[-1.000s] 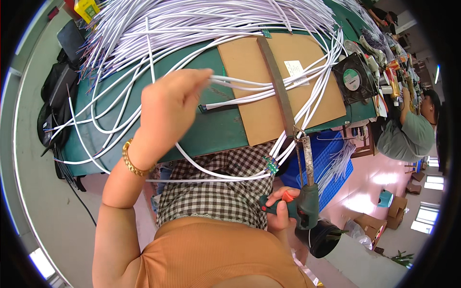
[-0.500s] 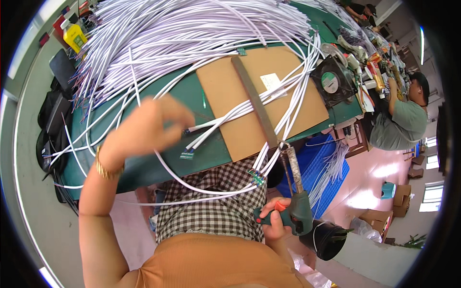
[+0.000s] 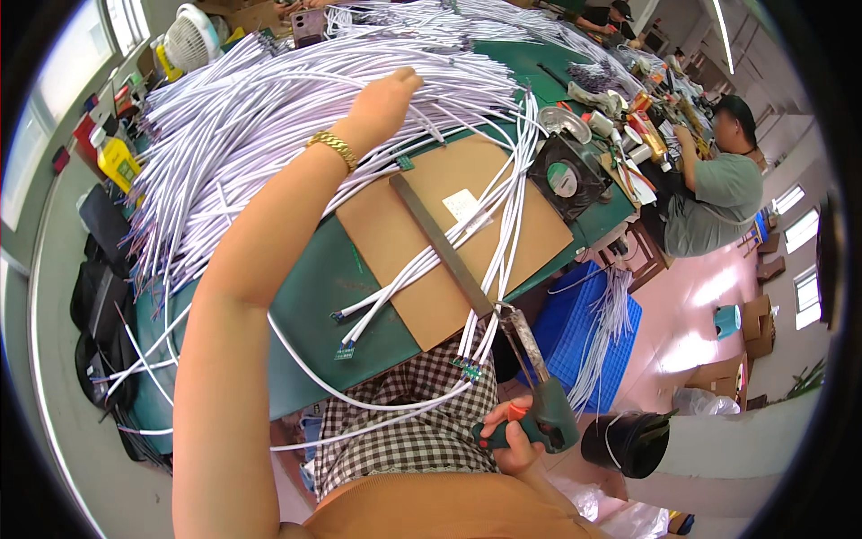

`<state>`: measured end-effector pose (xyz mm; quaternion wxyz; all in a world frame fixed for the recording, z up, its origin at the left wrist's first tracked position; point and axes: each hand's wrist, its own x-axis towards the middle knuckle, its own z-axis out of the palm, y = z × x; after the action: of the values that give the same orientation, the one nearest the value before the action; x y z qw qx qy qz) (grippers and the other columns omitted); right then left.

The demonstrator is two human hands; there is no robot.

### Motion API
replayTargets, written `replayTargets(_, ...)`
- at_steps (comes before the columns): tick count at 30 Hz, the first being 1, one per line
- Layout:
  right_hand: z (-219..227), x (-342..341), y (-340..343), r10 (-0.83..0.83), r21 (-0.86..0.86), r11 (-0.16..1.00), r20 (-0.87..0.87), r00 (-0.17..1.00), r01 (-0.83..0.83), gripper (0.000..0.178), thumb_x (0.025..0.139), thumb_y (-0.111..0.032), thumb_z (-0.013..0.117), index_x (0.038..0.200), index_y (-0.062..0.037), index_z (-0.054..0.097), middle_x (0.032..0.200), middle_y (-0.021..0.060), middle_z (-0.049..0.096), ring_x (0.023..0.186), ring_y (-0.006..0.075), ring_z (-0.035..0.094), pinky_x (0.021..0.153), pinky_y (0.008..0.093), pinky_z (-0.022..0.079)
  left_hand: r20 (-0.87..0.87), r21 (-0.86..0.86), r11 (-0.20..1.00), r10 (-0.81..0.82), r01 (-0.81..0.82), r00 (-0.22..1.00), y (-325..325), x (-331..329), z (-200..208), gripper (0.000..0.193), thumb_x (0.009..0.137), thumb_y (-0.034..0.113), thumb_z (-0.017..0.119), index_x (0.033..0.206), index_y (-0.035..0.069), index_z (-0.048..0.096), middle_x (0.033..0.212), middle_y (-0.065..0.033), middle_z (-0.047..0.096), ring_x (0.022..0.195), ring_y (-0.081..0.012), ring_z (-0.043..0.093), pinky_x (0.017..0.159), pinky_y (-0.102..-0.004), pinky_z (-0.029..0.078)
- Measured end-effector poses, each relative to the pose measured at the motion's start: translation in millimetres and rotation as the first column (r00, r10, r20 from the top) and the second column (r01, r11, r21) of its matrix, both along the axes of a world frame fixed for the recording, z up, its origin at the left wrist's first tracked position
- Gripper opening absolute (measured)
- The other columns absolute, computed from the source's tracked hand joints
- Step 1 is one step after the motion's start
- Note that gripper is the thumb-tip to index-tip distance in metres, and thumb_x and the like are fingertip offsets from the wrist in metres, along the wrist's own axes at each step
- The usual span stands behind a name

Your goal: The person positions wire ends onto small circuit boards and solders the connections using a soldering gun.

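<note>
My left hand (image 3: 384, 106) reaches over the large heap of white cables (image 3: 287, 117) on the table, fingers drawn together; whatever they may hold is hidden. My right hand (image 3: 514, 440) is wrapped round the grip of a green soldering gun (image 3: 552, 418) with a red trigger, low in front of my lap. Its metal tip end is close to the near end of a dark bar (image 3: 440, 242), which lies across a brown board (image 3: 530, 229). Several white cables (image 3: 507, 234) run over the board. Small green circuit boards (image 3: 467, 368) sit on the cable ends near the tip.
A black fan (image 3: 564, 180) stands right of the board, with tools and bottles behind it. At the left are a yellow bottle (image 3: 117, 162) and black bags (image 3: 99, 305). A blue crate (image 3: 575, 332) with cables is below right; a person (image 3: 714, 193) sits beyond.
My left hand has gone from above the near cable ends, forward and right to the cable heap. The view has shifted. My right hand still grips the soldering gun by the bar.
</note>
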<state>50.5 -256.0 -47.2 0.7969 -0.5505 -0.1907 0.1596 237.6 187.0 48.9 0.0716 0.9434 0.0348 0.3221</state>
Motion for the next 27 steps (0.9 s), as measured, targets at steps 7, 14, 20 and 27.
replayTargets(7, 0, 5, 7, -0.005, 0.011, 1.0, -0.044, 0.999, 0.005, 0.035, 0.088, -0.018, 0.057, 0.117, -0.0052, 0.044, 0.089, 0.0185, 0.06, 0.067, 0.0177, 0.058, 0.065, 0.0319, 0.049, -0.527, 0.295, 0.952, 0.236, -0.084, 0.816, -22, 29, -11, 0.014, 0.073, 0.004, 0.058, 0.084, 0.007, 0.067, 0.088, -0.0106, 0.062, 0.093, -0.0282, 0.058, 0.075, -0.0384, 0.051)
replayTargets(14, -3, 15, 16, 0.041, 0.032, 0.999, -0.073, 0.996, -0.039, 0.033, 0.089, -0.013, 0.055, 0.119, -0.0046, 0.043, 0.089, 0.0182, 0.06, 0.068, 0.0173, 0.058, 0.065, 0.0315, 0.049, 0.061, 0.449, 0.859, 0.244, -0.245, 0.968, 3, 23, -59, 0.013, 0.078, 0.016, 0.059, 0.085, 0.006, 0.065, 0.086, -0.0084, 0.06, 0.09, -0.0227, 0.058, 0.067, -0.0348, 0.052)
replayTargets(20, 7, 21, 24, 0.008, 0.039, 0.999, -0.043, 0.999, -0.006, 0.031, 0.09, -0.012, 0.054, 0.117, -0.0033, 0.042, 0.089, 0.0171, 0.06, 0.068, 0.017, 0.057, 0.065, 0.0308, 0.048, 0.017, 0.496, 0.786, 0.415, -0.368, 0.91, -28, 36, -69, 0.013, 0.078, 0.014, 0.054, 0.085, 0.008, 0.063, 0.085, -0.0099, 0.059, 0.082, -0.0245, 0.057, 0.068, -0.0379, 0.038)
replayTargets(27, 5, 16, 13, 0.024, 0.029, 0.999, -0.053, 0.998, -0.023, 0.03, 0.089, -0.008, 0.053, 0.117, -0.0041, 0.043, 0.089, 0.016, 0.059, 0.069, 0.0161, 0.057, 0.065, 0.0299, 0.048, 0.139, 0.391, 0.854, 0.313, -0.343, 0.939, -10, 35, -76, 0.015, 0.083, 0.018, 0.054, 0.093, 0.008, 0.06, 0.09, -0.0091, 0.063, 0.081, -0.0288, 0.061, 0.069, -0.0437, 0.046)
